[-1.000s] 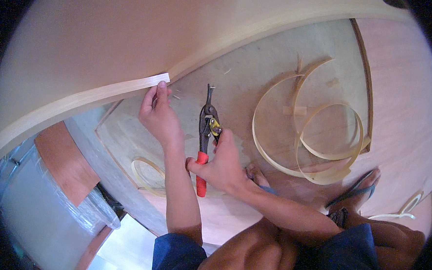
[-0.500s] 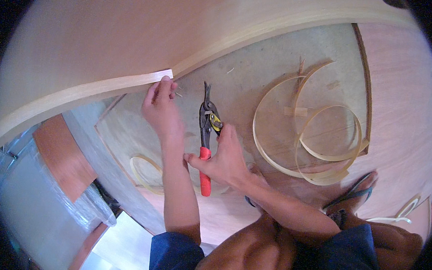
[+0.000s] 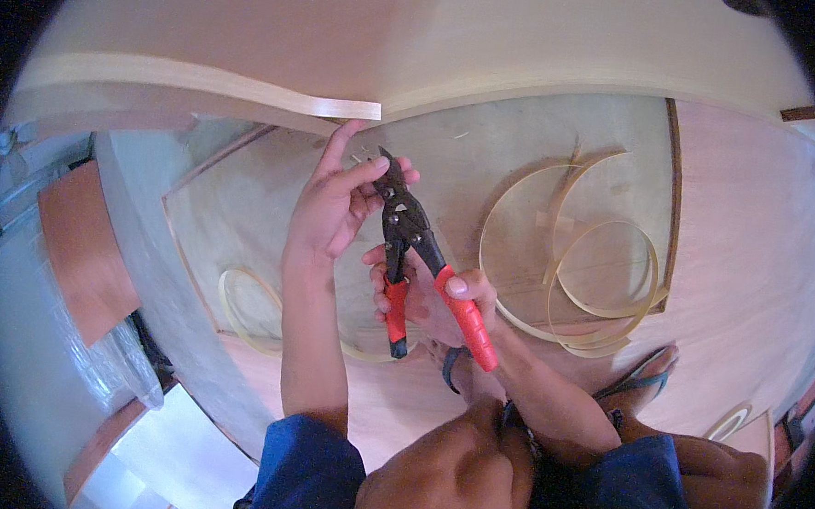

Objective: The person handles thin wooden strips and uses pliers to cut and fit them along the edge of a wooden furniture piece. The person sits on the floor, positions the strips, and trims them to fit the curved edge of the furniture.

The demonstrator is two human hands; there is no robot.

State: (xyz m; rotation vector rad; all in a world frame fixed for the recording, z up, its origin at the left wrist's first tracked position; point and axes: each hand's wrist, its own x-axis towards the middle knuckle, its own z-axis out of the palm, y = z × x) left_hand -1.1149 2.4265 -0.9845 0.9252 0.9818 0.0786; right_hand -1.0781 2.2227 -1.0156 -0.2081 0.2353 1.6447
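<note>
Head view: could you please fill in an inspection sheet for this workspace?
Surface: grey-brown board, stained, with small pale slivers on it.
Job's things: red-handled snips, handles spread; pale edge strip along the upper panel, its end close to the left index finger.
Clutter: loose strip coils to the right; a smaller loop to the left.
Hands: left hand grips the snips' blade end; right hand holds the handles.
Cables: none clearly seen.
Surroundings: reddish-brown sheet and clear plastic wrap at left; sandalled feet below.
</note>
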